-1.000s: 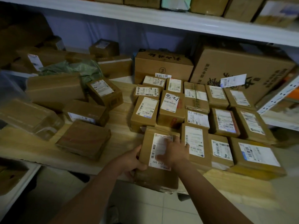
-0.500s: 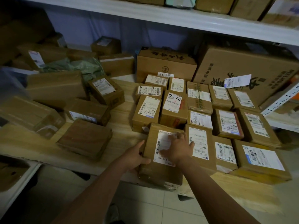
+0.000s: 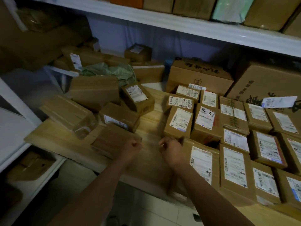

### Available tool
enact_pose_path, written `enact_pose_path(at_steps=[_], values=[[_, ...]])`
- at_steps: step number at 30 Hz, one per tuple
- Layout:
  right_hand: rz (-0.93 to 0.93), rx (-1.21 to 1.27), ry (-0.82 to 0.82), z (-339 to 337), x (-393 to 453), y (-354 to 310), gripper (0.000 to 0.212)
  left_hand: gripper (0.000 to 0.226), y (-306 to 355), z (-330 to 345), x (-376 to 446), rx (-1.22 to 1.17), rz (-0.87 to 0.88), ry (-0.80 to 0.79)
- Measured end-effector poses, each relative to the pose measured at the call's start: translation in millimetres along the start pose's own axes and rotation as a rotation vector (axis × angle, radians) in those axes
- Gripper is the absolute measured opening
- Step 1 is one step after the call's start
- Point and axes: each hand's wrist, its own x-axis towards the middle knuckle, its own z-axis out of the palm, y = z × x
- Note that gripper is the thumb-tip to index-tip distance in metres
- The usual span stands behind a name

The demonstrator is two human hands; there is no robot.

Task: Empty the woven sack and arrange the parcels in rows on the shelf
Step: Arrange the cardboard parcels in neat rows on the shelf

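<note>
- Loose parcels (image 3: 91,93) are heaped at left of the wooden shelf (image 3: 151,118); green woven sack (image 3: 112,70) lies crumpled behind.
- Left hand (image 3: 132,146) is curled shut, nothing held.
- Right hand (image 3: 171,146) is loosely curled, empty, just beside a labelled parcel (image 3: 202,162).
- Parcels in rows (image 3: 236,128) are seen at right.

One view only, from my head, wide-angle, looking forward and down onto the wooden shelf (image 3: 149,118) from close range. My forearms enter from the bottom edge. The parcel rows (image 3: 234,141) fill the right half, loose boxes (image 3: 94,92) the left. An upper shelf (image 3: 179,25) crosses the top, floor tiles (image 3: 146,209) show at the bottom. Edges curve.
</note>
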Motion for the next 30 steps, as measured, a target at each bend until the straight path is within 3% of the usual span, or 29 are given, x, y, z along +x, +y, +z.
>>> enact_pose_path(at_steps=[3,7,10,14,20,24,26,28,30], values=[[-0.016,-0.036,-0.09,26.1,11.0,-20.7,0.029,0.009,-17.2,-35.1,12.2,0.006,-0.014,0.199],[-0.037,-0.112,-0.185,56.6,19.4,-42.9,0.033,0.035,-40.7,-77.8,28.1,0.206,-0.1,0.371],[-0.05,-0.14,-0.227,71.7,24.7,-53.9,0.034,0.036,-54.4,-94.4,38.9,0.272,-0.131,0.346],[-0.059,-0.149,-0.242,87.4,31.4,-62.0,0.041,0.047,-72.1,-102.2,52.1,0.198,-0.213,0.267],[-0.019,-0.253,-0.361,101.4,33.8,-65.6,0.048,0.048,-85.7,-102.1,57.1,0.113,-0.254,0.204],[-0.003,-0.185,-0.369,101.2,29.0,-61.7,0.083,0.066,-88.6,-107.3,54.8,-0.191,-0.313,0.271],[0.01,-0.154,-0.367,101.2,25.5,-57.2,0.099,0.078,-85.0,-110.6,49.4,-0.222,-0.356,0.3],[0.015,-0.166,-0.372,103.5,20.7,-51.8,0.11,0.079,-78.9,-112.3,44.5,-0.292,-0.402,0.224],[-0.019,-0.269,-0.364,107.5,15.4,-47.6,0.119,0.067,-65.6,-109.3,34.8,-0.408,-0.412,0.046]])
